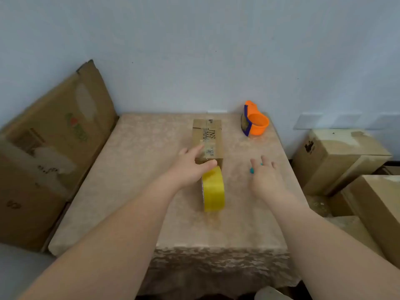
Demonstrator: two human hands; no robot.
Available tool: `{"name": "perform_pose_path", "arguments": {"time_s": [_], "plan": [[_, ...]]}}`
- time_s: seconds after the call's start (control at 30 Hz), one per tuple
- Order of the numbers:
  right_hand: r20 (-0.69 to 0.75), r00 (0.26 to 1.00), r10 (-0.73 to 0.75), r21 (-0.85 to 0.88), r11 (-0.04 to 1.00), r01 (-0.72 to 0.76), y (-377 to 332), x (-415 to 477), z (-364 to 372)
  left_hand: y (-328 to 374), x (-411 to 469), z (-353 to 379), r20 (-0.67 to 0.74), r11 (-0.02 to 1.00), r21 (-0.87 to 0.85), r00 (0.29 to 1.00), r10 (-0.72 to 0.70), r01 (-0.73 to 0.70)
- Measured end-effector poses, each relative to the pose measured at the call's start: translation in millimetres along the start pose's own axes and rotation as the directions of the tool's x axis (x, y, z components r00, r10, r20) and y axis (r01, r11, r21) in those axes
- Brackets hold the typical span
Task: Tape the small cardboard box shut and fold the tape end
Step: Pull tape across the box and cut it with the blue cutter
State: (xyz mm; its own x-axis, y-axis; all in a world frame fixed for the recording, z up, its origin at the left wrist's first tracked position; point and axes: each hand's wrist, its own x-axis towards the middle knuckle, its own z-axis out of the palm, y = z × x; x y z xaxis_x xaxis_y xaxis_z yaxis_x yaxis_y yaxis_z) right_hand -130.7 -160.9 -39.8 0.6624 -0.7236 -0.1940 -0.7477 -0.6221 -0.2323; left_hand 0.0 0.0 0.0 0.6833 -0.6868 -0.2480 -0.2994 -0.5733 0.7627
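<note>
A yellow tape roll [213,189] stood on edge near the middle of the table [134,180]. The left hand [190,167], fingers spread, rested over the roll's far rim and touched the near end of the box [207,140] just behind it. The right hand [265,178] hovered open, palm down, over a small teal thing [252,170], gripping nothing. Farther back, right of the box, sat an orange dispenser [255,123].

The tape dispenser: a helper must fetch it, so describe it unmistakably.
Start at the cloth-covered table against the pale wall. At its far right corner, right of the small cardboard box, stands the tape dispenser. It is the only bright orange thing, with a dark blue edge; the tape roll is yellow.
</note>
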Motion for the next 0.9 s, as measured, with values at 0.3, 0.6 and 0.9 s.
{"name": "perform_pose_path", "arguments": {"time_s": [0.3, 0.6, 0.9], "plan": [[0.019, 0.998, -0.063, -0.178, 0.982, 0.065, 7, 11, 3, -1, 2, 5, 0.157, 0.975, -0.131, 0.975, -0.157, 0.178], [0.013, 1.000, 0.000, 0.243, 0.970, -0.004, 2, 11, 7, 9, -10, 3, 0.278, 0.905, -0.341, 0.947, -0.163, 0.256], [0.264, 0.961, -0.082, 0.823, 0.538, -0.180, -18, -8, -18, 14, -14, 4, 0.330, 0.862, -0.406, 0.928, -0.173, 0.305]]}}
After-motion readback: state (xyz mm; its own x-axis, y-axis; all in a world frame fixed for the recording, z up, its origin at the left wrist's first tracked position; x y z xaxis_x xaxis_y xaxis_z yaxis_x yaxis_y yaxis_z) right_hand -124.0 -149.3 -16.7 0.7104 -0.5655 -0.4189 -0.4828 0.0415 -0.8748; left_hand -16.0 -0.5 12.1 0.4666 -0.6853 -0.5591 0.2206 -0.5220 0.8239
